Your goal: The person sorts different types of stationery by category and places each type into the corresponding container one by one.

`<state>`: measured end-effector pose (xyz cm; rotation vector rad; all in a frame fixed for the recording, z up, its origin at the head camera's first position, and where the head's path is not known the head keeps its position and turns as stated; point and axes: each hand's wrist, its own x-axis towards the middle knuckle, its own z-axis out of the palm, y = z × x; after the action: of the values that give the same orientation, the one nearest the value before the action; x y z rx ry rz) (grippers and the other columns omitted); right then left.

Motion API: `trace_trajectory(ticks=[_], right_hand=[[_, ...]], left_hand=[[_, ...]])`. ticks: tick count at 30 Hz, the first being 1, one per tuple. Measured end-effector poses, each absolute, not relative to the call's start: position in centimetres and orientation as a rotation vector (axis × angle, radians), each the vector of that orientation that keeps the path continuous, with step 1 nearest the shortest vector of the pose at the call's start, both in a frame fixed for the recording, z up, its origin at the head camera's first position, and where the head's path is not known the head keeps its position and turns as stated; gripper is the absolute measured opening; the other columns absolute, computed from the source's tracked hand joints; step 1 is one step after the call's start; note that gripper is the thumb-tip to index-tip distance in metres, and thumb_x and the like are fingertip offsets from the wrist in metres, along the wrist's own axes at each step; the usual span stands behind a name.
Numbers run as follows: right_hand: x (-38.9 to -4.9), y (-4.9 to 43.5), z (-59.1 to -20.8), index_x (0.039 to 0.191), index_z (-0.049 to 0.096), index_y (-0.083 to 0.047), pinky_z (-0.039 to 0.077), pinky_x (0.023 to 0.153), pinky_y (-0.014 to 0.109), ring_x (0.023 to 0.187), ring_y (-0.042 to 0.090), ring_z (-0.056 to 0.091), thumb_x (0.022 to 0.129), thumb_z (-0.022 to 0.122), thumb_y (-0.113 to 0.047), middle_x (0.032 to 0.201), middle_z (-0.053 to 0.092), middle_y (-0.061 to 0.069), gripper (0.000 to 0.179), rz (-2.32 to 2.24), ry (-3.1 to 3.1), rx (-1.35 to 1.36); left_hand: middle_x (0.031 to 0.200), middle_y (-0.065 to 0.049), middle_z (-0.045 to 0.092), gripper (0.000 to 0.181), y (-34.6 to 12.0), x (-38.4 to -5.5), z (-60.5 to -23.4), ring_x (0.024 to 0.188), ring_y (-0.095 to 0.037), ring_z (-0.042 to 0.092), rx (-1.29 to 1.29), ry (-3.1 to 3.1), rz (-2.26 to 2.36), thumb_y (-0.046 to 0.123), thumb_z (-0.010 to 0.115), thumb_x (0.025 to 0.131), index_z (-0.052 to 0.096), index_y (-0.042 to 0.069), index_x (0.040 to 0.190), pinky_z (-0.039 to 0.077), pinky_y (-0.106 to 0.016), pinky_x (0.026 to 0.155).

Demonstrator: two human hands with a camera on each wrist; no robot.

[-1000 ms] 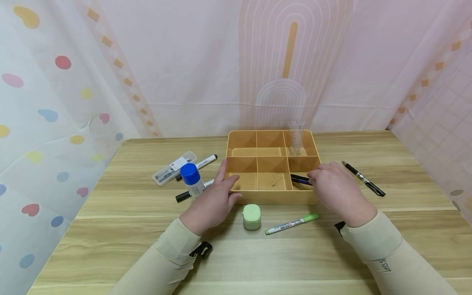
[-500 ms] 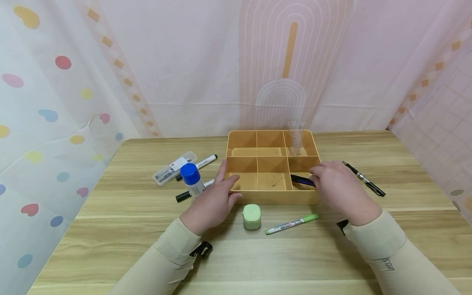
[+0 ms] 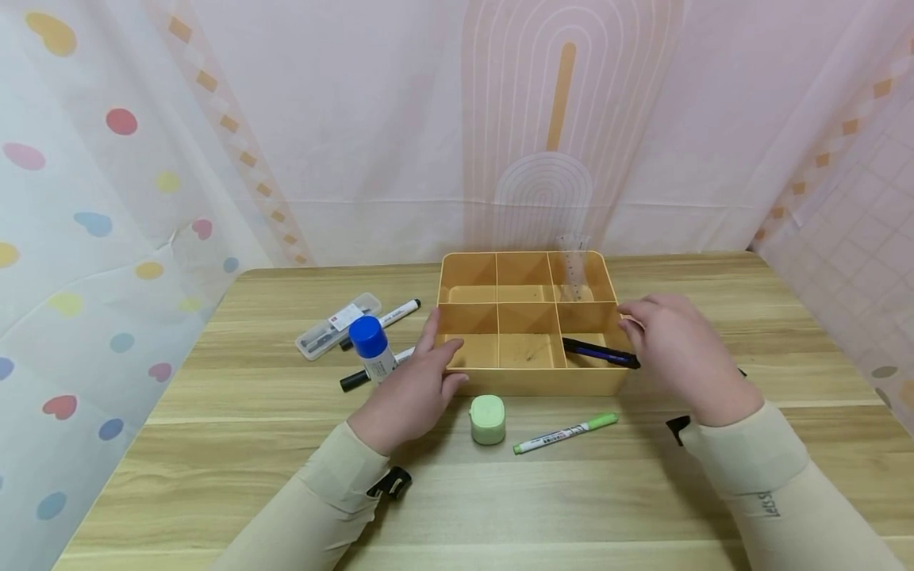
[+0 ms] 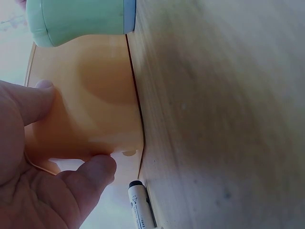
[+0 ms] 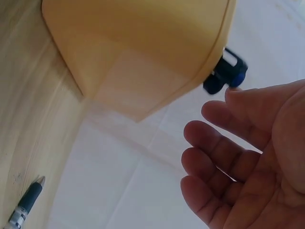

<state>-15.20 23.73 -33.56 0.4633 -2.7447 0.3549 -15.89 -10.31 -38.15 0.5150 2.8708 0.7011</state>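
Observation:
A yellow-orange desk organizer (image 3: 528, 384) with several compartments stands in the middle of the table. My left hand (image 3: 414, 390) holds its front-left corner, thumb and fingers spread about the walls. Dark pens (image 3: 600, 354), one with blue on it, lean in the front-right compartment. Their ends (image 5: 226, 74) poke over the right rim in the right wrist view. Just outside that rim is my right hand (image 3: 681, 357), its fingers loosely bent with nothing between them and the thumb tip right by the pen ends. A clear ruler (image 3: 574, 270) stands in the back-right compartment.
In front lie a small light-green rounded object (image 3: 488, 420) and a green highlighter (image 3: 566, 434). To the left are a blue-capped glue stick (image 3: 370, 341), black-and-white markers (image 3: 401, 313) and a clear case (image 3: 336, 327). A black pen (image 5: 26, 200) at right is mostly behind my hand.
My right hand has drawn away to the right and let go of the dark pens, whose ends now show over the right rim. My left hand has not moved.

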Motion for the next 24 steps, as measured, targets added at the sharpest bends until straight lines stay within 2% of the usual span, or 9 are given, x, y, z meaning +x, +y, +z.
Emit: trace_trajectory(ticks=[12, 24], right_hand=[[-16.0, 25.9, -33.5, 0.122, 0.072, 0.007, 0.049, 0.104, 0.064, 0.113, 0.050, 0.065, 0.101, 0.065, -0.010, 0.117, 0.074, 0.028, 0.028, 0.365, -2.819, 0.335], [-16.9, 28.1, -33.7, 0.138, 0.061, 0.009, 0.037, 0.116, 0.069, 0.131, 0.056, 0.052, 0.106, 0.059, -0.017, 0.138, 0.061, 0.036, 0.042, 0.331, -3.016, 0.180]], left_hand=[[0.179, -0.004, -0.013, 0.058, -10.3, -16.0, -38.3, 0.132, -0.034, 0.065, 0.504, 2.869, 0.695, 0.038, 0.056, 0.110, 0.045, 0.013, 0.160, 0.058, -0.045, 0.104], [0.179, -0.003, -0.013, 0.057, -10.3, -15.9, -38.3, 0.136, -0.034, 0.063, 0.498, 2.866, 0.707, 0.038, 0.057, 0.110, 0.046, 0.014, 0.160, 0.057, -0.046, 0.106]])
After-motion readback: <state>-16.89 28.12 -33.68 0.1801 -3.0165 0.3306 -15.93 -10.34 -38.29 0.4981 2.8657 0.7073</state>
